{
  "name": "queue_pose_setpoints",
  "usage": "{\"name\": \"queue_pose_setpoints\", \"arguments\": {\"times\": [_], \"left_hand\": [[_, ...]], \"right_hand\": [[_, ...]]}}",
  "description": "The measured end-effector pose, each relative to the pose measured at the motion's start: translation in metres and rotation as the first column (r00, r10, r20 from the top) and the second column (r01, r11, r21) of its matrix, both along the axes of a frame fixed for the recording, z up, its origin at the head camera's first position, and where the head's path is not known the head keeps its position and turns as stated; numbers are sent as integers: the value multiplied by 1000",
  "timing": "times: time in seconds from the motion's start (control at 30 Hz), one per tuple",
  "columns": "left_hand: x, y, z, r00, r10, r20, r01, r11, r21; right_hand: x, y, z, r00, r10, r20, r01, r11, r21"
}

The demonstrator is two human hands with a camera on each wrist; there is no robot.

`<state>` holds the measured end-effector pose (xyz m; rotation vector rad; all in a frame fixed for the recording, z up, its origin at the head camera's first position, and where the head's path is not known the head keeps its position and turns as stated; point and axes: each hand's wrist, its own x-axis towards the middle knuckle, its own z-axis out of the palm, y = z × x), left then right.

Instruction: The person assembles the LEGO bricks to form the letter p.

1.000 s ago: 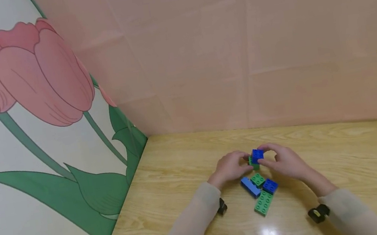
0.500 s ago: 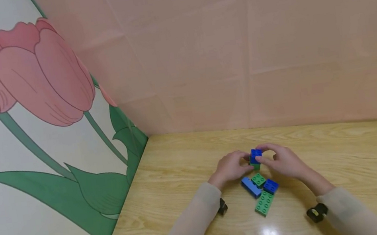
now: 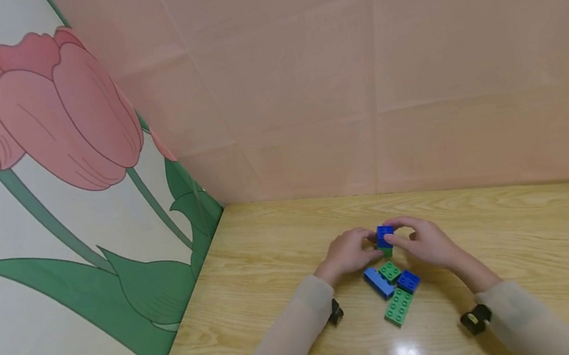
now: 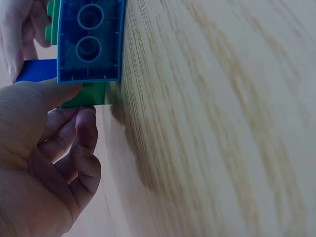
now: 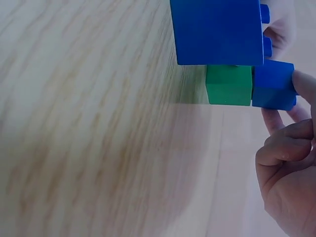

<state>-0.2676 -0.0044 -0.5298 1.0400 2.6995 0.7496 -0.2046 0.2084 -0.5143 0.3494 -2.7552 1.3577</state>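
Observation:
In the head view, my left hand [image 3: 346,252] grips a green toy building brick [image 3: 386,252] low on the table, thumb on the near side. My right hand [image 3: 427,243] pinches a dark blue brick [image 3: 382,232] between thumb and fingers. That blue brick sits on top of the green one; the right wrist view shows the blue brick [image 5: 273,85] and the green brick [image 5: 228,85] lined up with almost no gap. From the left wrist, my thumb [image 4: 54,91] is seen at the green brick [image 4: 88,96], partly behind a nearer light blue brick [image 4: 89,39].
Loose bricks lie just in front of the hands: a light blue one [image 3: 378,283] on its side, a small green one [image 3: 390,272], a dark blue one [image 3: 408,281] and a longer green one [image 3: 399,307]. Behind the wooden table [image 3: 280,226] rises a pink cloth [image 3: 279,99].
My right hand has shifted slightly left and brought the blue brick over the green one, covering its top. The left hand and the loose bricks have stayed put.

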Motion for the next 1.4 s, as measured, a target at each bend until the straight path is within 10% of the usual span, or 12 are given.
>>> {"name": "queue_pose_setpoints", "arguments": {"times": [1.4], "left_hand": [[2, 1, -3, 1000, 13, 25, -13, 1000, 28]], "right_hand": [[-9, 6, -9, 999, 31, 19, -30, 999, -29]]}}
